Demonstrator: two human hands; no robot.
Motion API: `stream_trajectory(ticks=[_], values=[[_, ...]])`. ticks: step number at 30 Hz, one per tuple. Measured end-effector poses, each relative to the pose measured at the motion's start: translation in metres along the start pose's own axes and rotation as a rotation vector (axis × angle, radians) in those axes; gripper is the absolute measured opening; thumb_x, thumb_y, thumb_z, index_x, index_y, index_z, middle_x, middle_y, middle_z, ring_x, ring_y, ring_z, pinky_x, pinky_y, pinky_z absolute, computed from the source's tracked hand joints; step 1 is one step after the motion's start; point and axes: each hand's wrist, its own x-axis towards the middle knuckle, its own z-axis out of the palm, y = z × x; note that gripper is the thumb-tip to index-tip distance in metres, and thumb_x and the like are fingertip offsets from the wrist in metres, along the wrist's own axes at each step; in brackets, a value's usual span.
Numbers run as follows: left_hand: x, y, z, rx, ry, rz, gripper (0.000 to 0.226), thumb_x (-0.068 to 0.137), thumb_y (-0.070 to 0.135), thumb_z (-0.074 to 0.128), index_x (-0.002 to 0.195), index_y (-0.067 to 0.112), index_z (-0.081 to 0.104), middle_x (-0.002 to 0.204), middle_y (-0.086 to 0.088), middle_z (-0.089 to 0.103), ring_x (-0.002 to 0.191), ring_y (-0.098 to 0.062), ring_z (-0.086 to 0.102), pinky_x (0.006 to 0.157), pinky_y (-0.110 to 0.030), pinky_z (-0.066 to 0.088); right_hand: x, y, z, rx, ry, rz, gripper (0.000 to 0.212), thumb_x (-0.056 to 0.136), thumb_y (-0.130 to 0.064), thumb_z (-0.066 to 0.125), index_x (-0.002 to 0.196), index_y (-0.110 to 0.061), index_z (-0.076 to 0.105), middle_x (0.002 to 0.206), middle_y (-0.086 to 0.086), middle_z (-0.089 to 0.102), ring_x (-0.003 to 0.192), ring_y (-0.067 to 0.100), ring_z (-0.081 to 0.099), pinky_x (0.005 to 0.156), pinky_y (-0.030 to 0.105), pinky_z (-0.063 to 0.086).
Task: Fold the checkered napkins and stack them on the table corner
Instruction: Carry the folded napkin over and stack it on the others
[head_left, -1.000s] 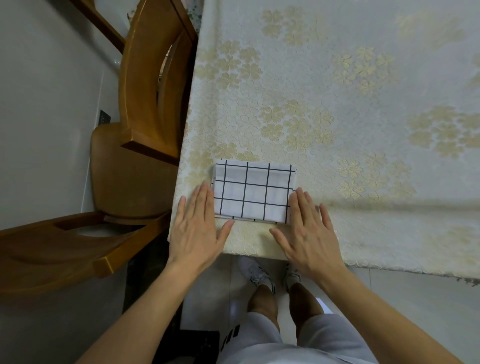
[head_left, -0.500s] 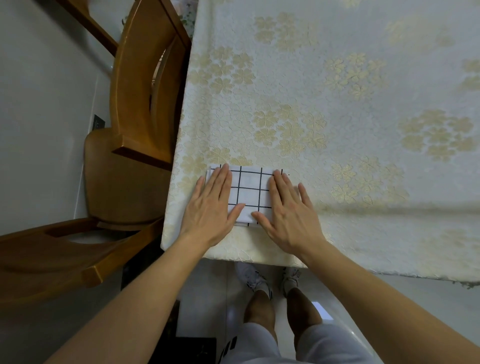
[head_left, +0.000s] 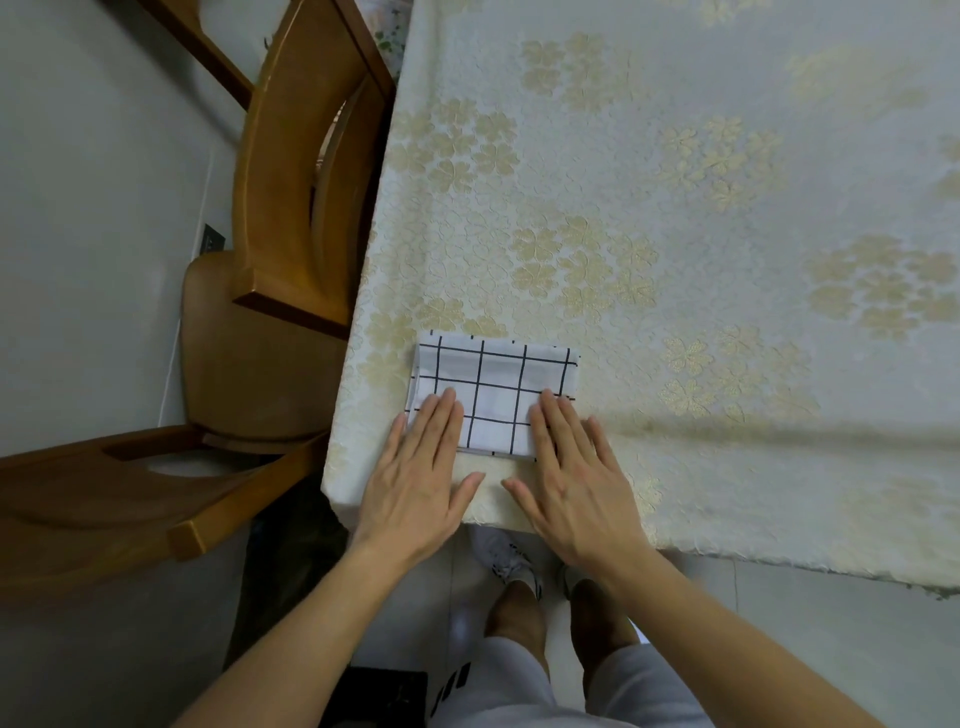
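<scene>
Head view: the folded checkered napkin (head_left: 496, 400) is laid flat on the near left corner of the table (head_left: 727, 218), just beside its edge. Half a second ago both palms covered more of it; now the left hand (head_left: 415, 480) and right hand (head_left: 576, 483) are drawn back, flat, only straight fingertips pressing its near edge. Smoothing is judged nearly finished. A wooden chair (head_left: 291, 208) is seen beside.

Folded napkin (head_left: 496, 397) flat on table (head_left: 727, 260), at near left corner. Left hand (head_left: 421, 483) on napkin's near left part; right hand (head_left: 571, 486) on its near right part, fingers straight, thumbs apart on the tablecloth. Two wooden chairs (head_left: 306, 208) left of table. Feet (head_left: 511, 566) below near table edge.
</scene>
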Motion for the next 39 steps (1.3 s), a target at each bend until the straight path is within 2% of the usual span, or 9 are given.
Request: stream_trajectory(ticks=[8, 12, 18, 23, 31, 39], values=[[0.000, 0.004, -0.001, -0.001, 0.026, -0.030, 0.076, 0.101, 0.056, 0.018, 0.158, 0.007, 0.010, 0.167, -0.009, 0.005, 0.154, -0.020, 0.004, 0.123, -0.046, 0.012, -0.007, 0.005, -0.007, -0.022, 0.038, -0.005, 0.079, 0.102, -0.061, 0.023, 0.157, -0.005, 0.018, 0.166, 0.014, 0.011, 0.154, 0.025, 0.005, 0.123, 0.048, 0.014], [-0.003, 0.004, 0.004, 0.028, -0.012, -0.043, 0.078, 0.101, 0.059, 0.009, 0.158, 0.006, 0.008, 0.167, -0.010, 0.002, 0.154, -0.021, 0.003, 0.122, -0.047, 0.013, -0.010, 0.008, -0.001, -0.024, 0.005, -0.029, 0.079, 0.102, -0.061, 0.020, 0.158, -0.006, 0.015, 0.167, 0.013, 0.008, 0.155, 0.024, 0.002, 0.123, 0.048, 0.012], [-0.014, 0.009, -0.001, 0.016, 0.023, -0.035, 0.077, 0.100, 0.056, 0.020, 0.158, 0.006, 0.010, 0.167, -0.011, 0.005, 0.154, -0.022, 0.006, 0.122, -0.046, 0.013, -0.017, 0.008, -0.005, -0.007, 0.054, -0.068, 0.076, 0.102, -0.058, 0.025, 0.158, -0.007, 0.015, 0.166, 0.012, 0.011, 0.154, 0.025, 0.007, 0.123, 0.050, 0.017], [-0.022, 0.012, 0.006, 0.022, -0.009, -0.043, 0.078, 0.100, 0.058, 0.020, 0.158, 0.006, 0.012, 0.167, -0.011, 0.007, 0.154, -0.022, 0.008, 0.121, -0.048, 0.016, -0.023, 0.007, 0.005, -0.023, 0.004, -0.086, 0.077, 0.103, -0.059, 0.024, 0.159, -0.008, 0.012, 0.167, 0.011, 0.005, 0.155, 0.023, 0.003, 0.121, 0.050, 0.016], [-0.015, 0.011, 0.006, 0.026, -0.018, -0.058, 0.078, 0.100, 0.058, 0.018, 0.159, 0.007, 0.009, 0.167, -0.010, 0.005, 0.154, -0.022, 0.007, 0.120, -0.048, 0.014, -0.017, 0.007, 0.005, -0.031, 0.017, -0.070, 0.077, 0.102, -0.058, 0.026, 0.158, -0.007, 0.017, 0.167, 0.011, 0.008, 0.154, 0.024, 0.005, 0.121, 0.050, 0.015], [-0.030, 0.010, 0.009, 0.031, -0.002, -0.046, 0.079, 0.098, 0.056, 0.028, 0.158, 0.007, 0.011, 0.167, -0.010, 0.007, 0.154, -0.022, 0.011, 0.120, -0.048, 0.016, -0.028, 0.001, 0.003, -0.035, 0.014, -0.068, 0.076, 0.102, -0.059, 0.023, 0.158, -0.008, 0.016, 0.167, 0.011, 0.009, 0.154, 0.023, 0.005, 0.121, 0.049, 0.014]])
